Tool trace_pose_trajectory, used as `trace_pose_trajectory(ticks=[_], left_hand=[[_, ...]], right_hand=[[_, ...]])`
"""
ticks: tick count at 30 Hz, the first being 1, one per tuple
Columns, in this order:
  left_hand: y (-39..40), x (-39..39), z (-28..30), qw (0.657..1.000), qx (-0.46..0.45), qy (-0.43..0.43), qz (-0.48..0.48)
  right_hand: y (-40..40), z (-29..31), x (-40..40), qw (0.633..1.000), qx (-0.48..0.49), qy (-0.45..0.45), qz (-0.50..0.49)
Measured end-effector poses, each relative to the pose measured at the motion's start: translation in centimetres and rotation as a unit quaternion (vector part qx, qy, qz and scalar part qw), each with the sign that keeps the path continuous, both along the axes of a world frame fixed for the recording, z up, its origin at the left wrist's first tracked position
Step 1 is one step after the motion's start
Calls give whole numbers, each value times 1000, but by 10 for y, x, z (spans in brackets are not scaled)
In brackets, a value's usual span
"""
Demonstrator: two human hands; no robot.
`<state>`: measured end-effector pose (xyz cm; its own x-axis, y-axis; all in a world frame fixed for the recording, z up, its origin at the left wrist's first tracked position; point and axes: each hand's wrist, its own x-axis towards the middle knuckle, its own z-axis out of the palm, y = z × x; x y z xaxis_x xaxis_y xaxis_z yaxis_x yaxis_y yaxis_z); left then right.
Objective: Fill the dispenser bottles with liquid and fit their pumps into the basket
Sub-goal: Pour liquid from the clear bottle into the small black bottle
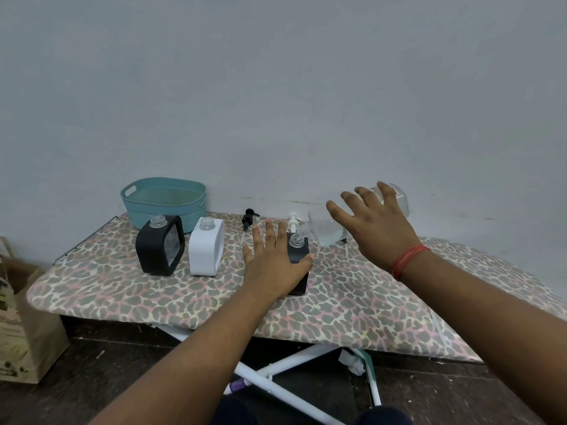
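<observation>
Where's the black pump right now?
In the head view, the black pump lies on the board left of centre, between the white bottle and the left hand.

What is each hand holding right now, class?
Left hand: steadies the small black bottle.
Right hand: grips the tilted clear jug, pouring.

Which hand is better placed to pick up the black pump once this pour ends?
Probably the left hand: it steadies the black bottle, with the black pump lying just beyond its fingers. The right hand grips the tilted clear jug, farther away.
</observation>
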<state>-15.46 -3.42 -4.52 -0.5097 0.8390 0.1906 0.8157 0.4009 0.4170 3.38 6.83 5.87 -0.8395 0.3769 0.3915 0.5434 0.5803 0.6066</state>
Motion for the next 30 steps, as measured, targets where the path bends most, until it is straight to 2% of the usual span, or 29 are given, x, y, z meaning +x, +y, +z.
trace_pose_trajectory(ticks=[6,11,20,26,30], left_hand=[[0,0,0,1000,0,-1,-1],[-2,1,2,1000,-8,0,-3],[-3,1,9,1000,-21,-3,-7],[-5,7,14,1000,16,10,-15],[-7,20,29,992,105,49,-47]], right_hand=[[2,-7,1,1000,-14,24,-1],[-1,-25,2,994,-76,70,-35],[-6,-56,3,968,-175,174,-41],[-12,-72,5,934,-253,250,-34],[-14,-80,8,881,-315,353,-13]])
